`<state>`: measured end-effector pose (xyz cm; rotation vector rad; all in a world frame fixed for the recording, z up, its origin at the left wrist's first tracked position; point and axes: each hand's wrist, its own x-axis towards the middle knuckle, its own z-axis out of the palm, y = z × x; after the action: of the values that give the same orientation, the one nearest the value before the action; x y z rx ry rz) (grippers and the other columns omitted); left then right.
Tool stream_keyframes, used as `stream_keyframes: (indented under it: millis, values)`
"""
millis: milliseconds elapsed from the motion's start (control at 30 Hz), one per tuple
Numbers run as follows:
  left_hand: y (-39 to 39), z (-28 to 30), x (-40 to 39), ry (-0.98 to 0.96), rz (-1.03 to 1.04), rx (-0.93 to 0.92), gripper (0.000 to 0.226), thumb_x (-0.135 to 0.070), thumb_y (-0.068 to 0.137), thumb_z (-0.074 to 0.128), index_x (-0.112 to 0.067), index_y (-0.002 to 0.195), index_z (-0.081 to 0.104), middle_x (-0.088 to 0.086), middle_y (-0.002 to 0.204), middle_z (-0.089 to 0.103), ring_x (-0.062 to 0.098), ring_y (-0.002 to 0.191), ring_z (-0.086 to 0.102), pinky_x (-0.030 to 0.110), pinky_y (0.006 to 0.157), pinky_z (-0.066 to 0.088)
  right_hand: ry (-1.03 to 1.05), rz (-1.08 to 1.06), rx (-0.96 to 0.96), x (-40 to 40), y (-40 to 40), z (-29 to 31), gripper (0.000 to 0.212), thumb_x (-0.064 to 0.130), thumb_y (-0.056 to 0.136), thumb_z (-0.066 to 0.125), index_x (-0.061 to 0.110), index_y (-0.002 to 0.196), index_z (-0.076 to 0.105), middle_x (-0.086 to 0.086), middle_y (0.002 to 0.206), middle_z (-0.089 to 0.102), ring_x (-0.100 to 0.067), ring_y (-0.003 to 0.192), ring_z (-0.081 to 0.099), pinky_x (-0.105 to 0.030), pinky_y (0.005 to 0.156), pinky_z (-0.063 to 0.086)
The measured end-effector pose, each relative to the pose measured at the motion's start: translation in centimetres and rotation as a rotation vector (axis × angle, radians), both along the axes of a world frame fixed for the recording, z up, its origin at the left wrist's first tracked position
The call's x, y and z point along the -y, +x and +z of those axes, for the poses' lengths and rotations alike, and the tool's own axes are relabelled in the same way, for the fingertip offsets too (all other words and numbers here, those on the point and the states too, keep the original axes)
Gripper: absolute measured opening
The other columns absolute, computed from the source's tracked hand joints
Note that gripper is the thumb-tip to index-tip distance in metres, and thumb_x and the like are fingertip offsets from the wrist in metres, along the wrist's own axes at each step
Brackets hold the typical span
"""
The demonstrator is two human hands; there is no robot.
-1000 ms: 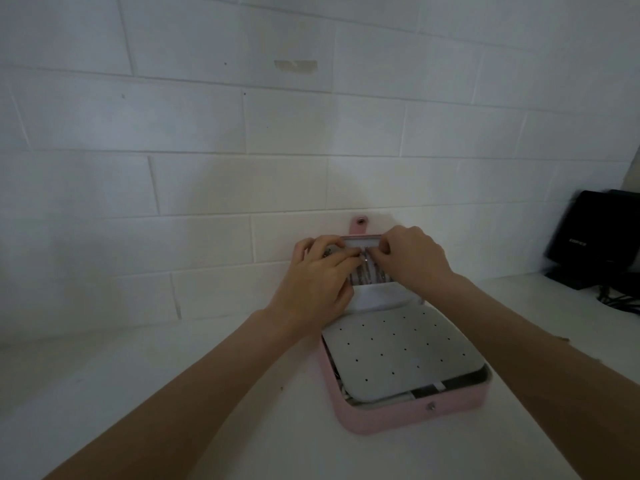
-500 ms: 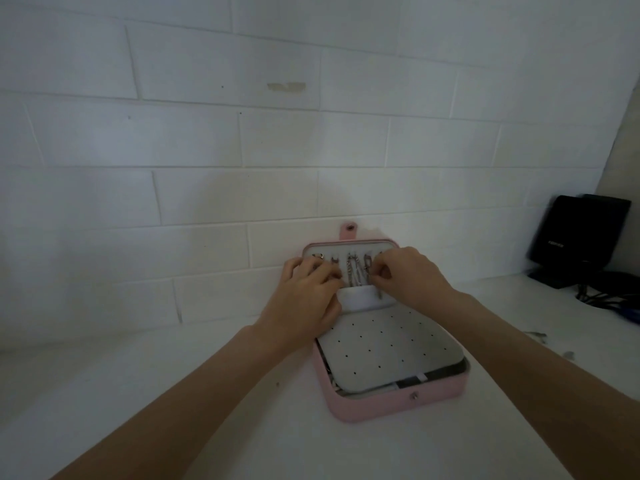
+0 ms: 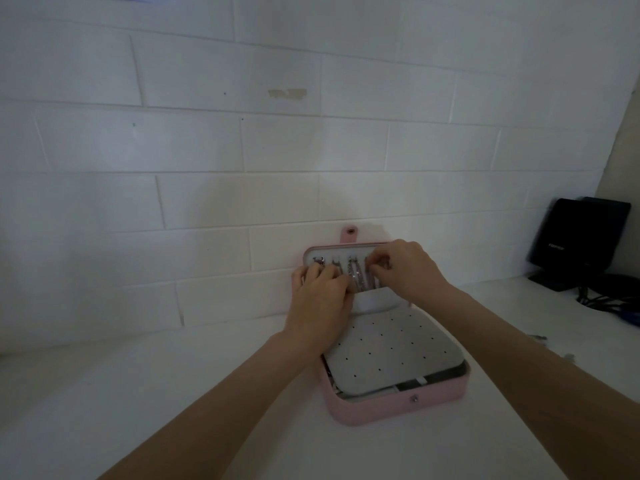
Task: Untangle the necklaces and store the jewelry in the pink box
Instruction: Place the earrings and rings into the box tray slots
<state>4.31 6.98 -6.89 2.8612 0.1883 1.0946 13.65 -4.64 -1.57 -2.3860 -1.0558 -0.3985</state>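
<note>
Both hands work at the chains [image 3: 356,277] hung in the box [image 3: 398,408] lid. The right hand [image 3: 403,268] seems to pinch one; the left hand [image 3: 320,299] is curled there, grip unclear. A hard pull can unhook or retangle them.

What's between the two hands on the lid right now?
Head view: silver necklace chains hang on the upright lid of the pink box, between the left hand and right hand.

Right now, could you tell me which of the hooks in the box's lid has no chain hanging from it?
The second hook from the left, between the ring-bearing hook and the sparkly chains, is bare; the left hand sits just below it.
</note>
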Motion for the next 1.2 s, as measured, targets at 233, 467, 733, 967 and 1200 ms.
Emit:
stream_keyframes:
  millis: [233,467,733,967,1200]
  values:
    - [-1.0,1.2,-0.1,-0.043,-0.005,-0.063,0.024,-0.025,0.096,0.043,-0.018,0.106,0.063,-0.002,0.110,0.058,0.019,0.110,0.046,0.027,0.092,0.017,-0.243,0.168,-0.009,1.7,-1.5,-0.1,0.033,0.002,0.091,0.045,0.012,0.113,0.067,-0.005,0.119,0.064,-0.021,0.107,0.057,-0.023,0.093,0.043]
    - [-6.1,4.7,3.1,-0.271,-0.236,-0.709,0.055,-0.044,0.093,0.049,-0.014,0.138,0.040,0.001,0.140,0.042,0.018,0.130,0.039,0.021,0.099,0.031,-0.482,0.123,-0.113,5.1,-2.0,2.7,0.030,0.022,0.089,0.061,0.015,0.118,0.062,-0.003,0.121,0.061,-0.011,0.093,0.053,-0.014,0.078,0.037]
    - [-6.4,3.7,4.9,-0.065,-0.134,-0.860,0.073,-0.056,0.082,0.058,-0.010,0.135,0.037,0.008,0.133,0.041,0.024,0.120,0.041,0.036,0.101,0.038,-0.742,0.067,-0.466,7.7,-4.2,2.3,0.071,0.043,0.079,0.069,0.028,0.139,0.035,0.004,0.145,0.029,-0.018,0.123,0.043,-0.024,0.091,0.037]
    - [-6.3,4.4,4.1,-0.022,-0.097,-0.860,0.057,-0.056,0.085,0.054,-0.009,0.118,0.051,0.007,0.119,0.057,0.023,0.104,0.054,0.032,0.085,0.046,-0.749,0.044,-0.321,7.8,-4.9,2.1,0.073,0.046,0.075,0.072,0.031,0.138,0.036,0.006,0.142,0.035,-0.017,0.127,0.038,-0.035,0.105,0.032]
    - [-5.7,5.7,4.3,0.042,-0.260,-0.607,0.038,-0.042,0.085,0.055,-0.012,0.105,0.064,0.003,0.094,0.066,0.019,0.083,0.058,0.027,0.071,0.047,-0.399,0.101,-0.605,8.0,-3.4,3.3,0.047,0.041,0.085,0.063,0.020,0.125,0.051,-0.001,0.125,0.052,-0.019,0.106,0.053,-0.024,0.081,0.044]
